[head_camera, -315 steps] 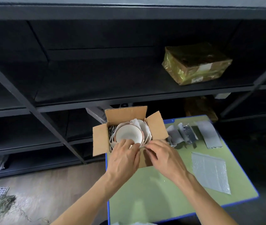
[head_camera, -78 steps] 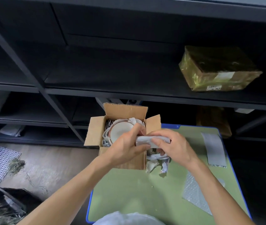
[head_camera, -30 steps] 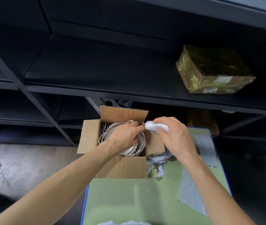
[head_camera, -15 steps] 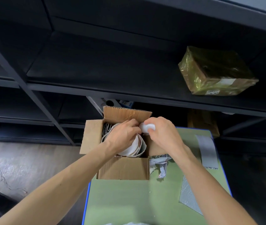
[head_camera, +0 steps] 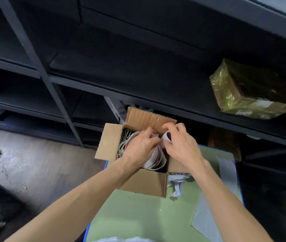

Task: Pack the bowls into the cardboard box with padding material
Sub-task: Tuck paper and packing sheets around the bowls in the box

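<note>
Dark metal shelving [head_camera: 93, 88] fills the background, with a parcel [head_camera: 250, 91] wrapped in yellowish film on one shelf to the right. Below it we see a green table [head_camera: 138, 217] with a blue edge, and the cardboard box [head_camera: 144, 184] sits at its far left corner. The box's left flap hangs out past the table edge over the wooden floor [head_camera: 42, 163], and its far flap stands up close to the shelf.

Inside the box the bowls [head_camera: 156, 160] lie stacked in pale wrapping, close against the walls. Our left hand [head_camera: 138, 149] lies over them, fingers bent onto the wrapping at the far rim – whether it pinches that wrapping we cannot tell. Our right hand [head_camera: 182, 147] grips a white roll of padding [head_camera: 166, 137] at the box's far right corner, just beside the left fingertips.

Crumpled padding [head_camera: 177, 186] lies against the box's right wall. 2 sheets of bubble wrap [head_camera: 206, 219] lie along the table's right edge – between them and the box the green top is bare, as is the stretch nearest us.
</note>
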A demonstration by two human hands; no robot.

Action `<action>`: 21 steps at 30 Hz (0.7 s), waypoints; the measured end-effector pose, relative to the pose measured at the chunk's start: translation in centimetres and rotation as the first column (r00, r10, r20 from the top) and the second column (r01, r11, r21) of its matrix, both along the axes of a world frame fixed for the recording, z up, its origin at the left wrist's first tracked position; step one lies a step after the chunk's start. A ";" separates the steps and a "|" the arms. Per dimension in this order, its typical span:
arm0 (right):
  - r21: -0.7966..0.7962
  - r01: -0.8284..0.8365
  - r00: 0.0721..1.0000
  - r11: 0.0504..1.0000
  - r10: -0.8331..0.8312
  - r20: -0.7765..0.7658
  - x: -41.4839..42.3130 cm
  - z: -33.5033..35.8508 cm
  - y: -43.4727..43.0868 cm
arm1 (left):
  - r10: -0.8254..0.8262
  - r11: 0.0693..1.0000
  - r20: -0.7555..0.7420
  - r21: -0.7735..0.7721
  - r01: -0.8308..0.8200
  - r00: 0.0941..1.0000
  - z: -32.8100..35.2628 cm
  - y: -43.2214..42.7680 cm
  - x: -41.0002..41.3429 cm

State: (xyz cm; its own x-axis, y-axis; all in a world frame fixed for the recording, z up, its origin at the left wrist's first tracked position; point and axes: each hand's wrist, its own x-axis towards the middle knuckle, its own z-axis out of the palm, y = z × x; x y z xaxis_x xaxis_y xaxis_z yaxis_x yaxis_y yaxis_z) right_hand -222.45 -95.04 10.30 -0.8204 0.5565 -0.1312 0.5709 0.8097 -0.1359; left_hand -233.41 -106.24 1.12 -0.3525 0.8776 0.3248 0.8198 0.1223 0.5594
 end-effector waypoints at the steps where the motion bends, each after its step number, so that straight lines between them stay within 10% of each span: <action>1: 0.036 -0.030 0.998 0.999 0.032 -0.047 0.4 0.0 0.3 | 0.014 1.000 0.007 0.004 -0.014 1.000 0.0 0.0 0.1; 21: 0.225 -0.081 0.980 0.971 0.119 -0.159 1.2 -4.9 -0.5 | 0.036 0.999 0.088 -0.002 -0.036 0.995 0.0 0.0 0.5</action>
